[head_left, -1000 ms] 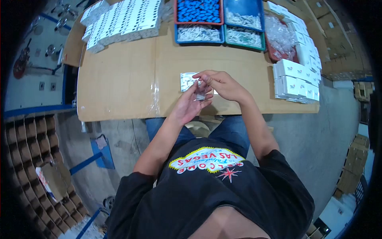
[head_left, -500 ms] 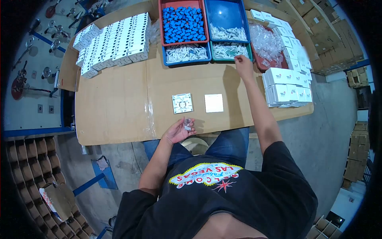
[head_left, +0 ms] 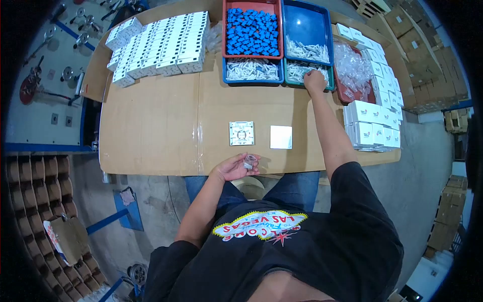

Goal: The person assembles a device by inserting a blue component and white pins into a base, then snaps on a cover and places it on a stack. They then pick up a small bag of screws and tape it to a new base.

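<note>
My left hand (head_left: 238,166), palm up at the table's front edge, holds a small clear plastic bag (head_left: 249,161). My right hand (head_left: 315,80) reaches into the green tray (head_left: 296,83) of small white pieces; its fingertips are hidden, so what they hold cannot be made out. Just beyond my left hand lies a square white frame-like part (head_left: 241,133) with a round centre. Beside it, to the right, is a flat, shiny white square plate (head_left: 280,137).
Blue clips fill a red tray (head_left: 225,35). Blue trays (head_left: 225,75) hold white pieces. Crumpled clear bags (head_left: 349,68) lie in a red tray on the right. White boxes stand stacked at left (head_left: 166,45) and right (head_left: 370,118). Cardboard (head_left: 151,126) covers the table.
My right hand has moved from the green tray's front edge further in over the white pieces. The whole view has shifted slightly. My left hand still holds the bag.
</note>
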Tool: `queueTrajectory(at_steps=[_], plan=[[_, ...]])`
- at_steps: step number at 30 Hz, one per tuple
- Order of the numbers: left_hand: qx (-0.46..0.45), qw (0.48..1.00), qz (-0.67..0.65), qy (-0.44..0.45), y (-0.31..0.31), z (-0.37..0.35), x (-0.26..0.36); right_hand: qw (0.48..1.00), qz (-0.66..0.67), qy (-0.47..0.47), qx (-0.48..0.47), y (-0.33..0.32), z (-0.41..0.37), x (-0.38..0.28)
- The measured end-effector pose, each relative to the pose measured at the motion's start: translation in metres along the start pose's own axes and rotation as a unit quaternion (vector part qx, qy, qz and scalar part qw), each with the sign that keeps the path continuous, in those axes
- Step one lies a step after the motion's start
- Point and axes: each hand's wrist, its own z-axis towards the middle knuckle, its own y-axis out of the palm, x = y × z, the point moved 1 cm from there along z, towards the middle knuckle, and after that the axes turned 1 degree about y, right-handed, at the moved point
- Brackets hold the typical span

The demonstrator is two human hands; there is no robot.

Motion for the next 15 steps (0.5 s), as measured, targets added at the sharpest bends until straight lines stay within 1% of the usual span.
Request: queueTrajectory(at_steps=[1,3,5,7,8,9,10,12,15], plan=[[-0.009,1.0,-0.003,0.004,-0.001,0.001,0.0,1.0,-0.004,-0.006,-0.004,-0.005,0.0,-0.001],[-0.012,1.0,-0.019,0.016,-0.005,0.002,0.0,0.997,-0.008,-0.045,0.064,-0.009,-0.005,0.006],[0.015,0.996,-0.085,-0.01,-0.013,0.003,-0.003,0.992,0.07,-0.073,0.081,0.012,0.015,0.035],[-0.015,0.996,-0.084,-0.004,-0.009,0.005,-0.002,0.976,0.189,-0.105,0.037,-0.018,-0.019,0.027],[-0.005,0.995,-0.099,0.006,-0.008,0.004,-0.003,0.958,0.265,-0.109,0.0,-0.022,-0.042,0.023],[-0.02,0.997,-0.078,0.01,-0.006,0.005,-0.001,0.933,0.341,-0.11,-0.033,-0.029,-0.065,0.019],[-0.038,0.998,-0.052,0.011,-0.004,0.006,0.0,0.923,0.362,-0.067,-0.112,-0.04,-0.095,0.009],[-0.035,0.998,-0.05,0.019,-0.002,0.006,0.0,0.852,0.488,-0.106,-0.158,-0.047,-0.161,-0.006],[-0.033,0.998,-0.042,0.017,-0.001,0.007,-0.001,0.821,0.484,-0.141,-0.268,-0.061,-0.238,-0.024]])
